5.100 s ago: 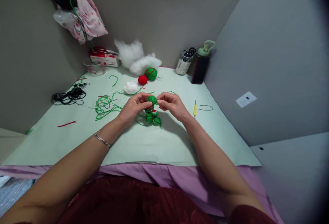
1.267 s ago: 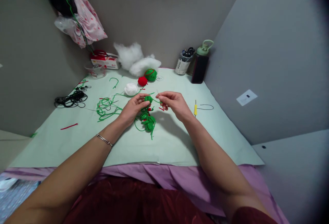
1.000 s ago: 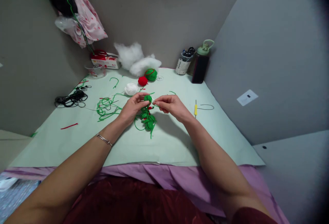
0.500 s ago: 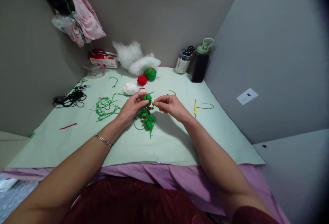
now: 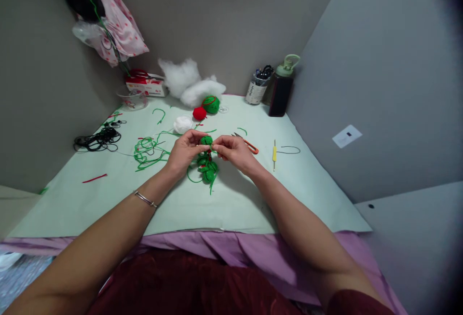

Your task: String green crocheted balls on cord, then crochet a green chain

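My left hand [image 5: 184, 152] grips a small green crocheted ball [image 5: 206, 140] between thumb and fingers. Close against its right side, my right hand [image 5: 233, 150] has thumb and fingertips pinched together; what they hold is too small to make out. Below both hands, a cluster of green crocheted balls [image 5: 209, 175] with bits of red lies on the table, loose green yarn tails around it. Just beyond my right hand is a pair of orange-handled thread snips [image 5: 251, 147], partly covered by the hand.
A yellow-handled crochet hook [image 5: 274, 155] lies at right. Behind are white yarn [image 5: 183, 124], red yarn [image 5: 199, 113], green yarn [image 5: 211, 104] and white stuffing [image 5: 202, 91]. Tangled green yarn [image 5: 144, 153] and black cord [image 5: 99, 139] lie left. A bottle [image 5: 281, 90] stands at back right.
My right hand has moved slightly left, closer to the green ball, uncovering the orange snips. The light sliver at its fingertips no longer shows. My left hand keeps its hold.
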The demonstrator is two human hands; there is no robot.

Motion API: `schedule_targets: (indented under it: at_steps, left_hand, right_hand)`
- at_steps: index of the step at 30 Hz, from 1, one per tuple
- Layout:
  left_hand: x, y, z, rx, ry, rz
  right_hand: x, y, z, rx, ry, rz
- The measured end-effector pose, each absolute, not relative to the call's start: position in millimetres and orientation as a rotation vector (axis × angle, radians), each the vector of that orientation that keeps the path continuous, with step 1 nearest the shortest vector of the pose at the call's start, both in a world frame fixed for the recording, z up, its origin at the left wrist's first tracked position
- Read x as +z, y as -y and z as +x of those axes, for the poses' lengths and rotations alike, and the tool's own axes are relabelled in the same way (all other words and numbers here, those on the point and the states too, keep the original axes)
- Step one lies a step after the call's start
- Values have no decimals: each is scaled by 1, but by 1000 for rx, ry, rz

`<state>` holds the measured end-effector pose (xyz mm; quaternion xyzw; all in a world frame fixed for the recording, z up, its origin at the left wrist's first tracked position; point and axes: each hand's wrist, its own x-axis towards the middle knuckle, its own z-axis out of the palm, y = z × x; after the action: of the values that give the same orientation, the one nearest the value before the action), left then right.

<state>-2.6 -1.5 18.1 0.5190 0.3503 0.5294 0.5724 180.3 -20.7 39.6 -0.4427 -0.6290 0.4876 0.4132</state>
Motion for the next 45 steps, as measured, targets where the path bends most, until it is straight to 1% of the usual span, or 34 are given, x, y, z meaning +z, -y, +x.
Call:
schedule_targets:
  at_steps: [8,18,22,27,31,35,39,41,45]
  left_hand:
    - [21,3,-3,1220,-836,1265]
    - [21,6,-3,1133,-797,1275]
    - [20,6,-2,1188,-813,1282]
    - [18,4,-3,1212,-800,1261]
    - [17,4,-3,1195,-826,1297]
    - [17,5,-1,1178,-832,1306]
    - [16,6,-1,1080,-817,1310]
    - [16,6,-2,1033,-810,1302]
    - [18,6,-2,985,-792,1311]
  right_hand:
    - [41,20,181,1177,1590,-1138]
    - [44,17,196,1452,1484,-1124]
    - [44,17,197,1601,1446,-1153]
    - [44,18,194,1617,1449,-1071]
    - [42,18,193,1562,1461,-1114]
    - [45,19,192,1660,1380,-1106]
    - [53,22,192,1698,1293,-1085]
    - [55,22,194,1646,1342,-1108]
    - [53,19,196,1340,1481,-1163]
